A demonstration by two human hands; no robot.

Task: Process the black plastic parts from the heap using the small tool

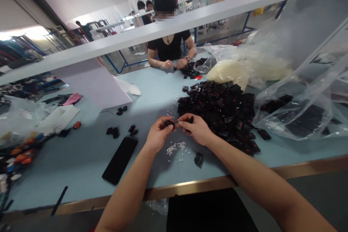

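Note:
Over the middle of the table, my left hand is closed on a small black plastic piece, held between thumb and fingers. Just to its right, my right hand is pinched, its fingertips almost at that piece. A dark tip shows above the right fingers; what the pinch itself holds is too small to make out. Below both hands lies a small pile of tiny white pieces. One loose black plastic piece rests nearer the table's front edge.
A large heap of black pieces spreads to the right, beside clear plastic bags. At left lie a black phone-like slab and orange parts. A white shelf crosses above; opposite sits a co-worker, hands on black pieces.

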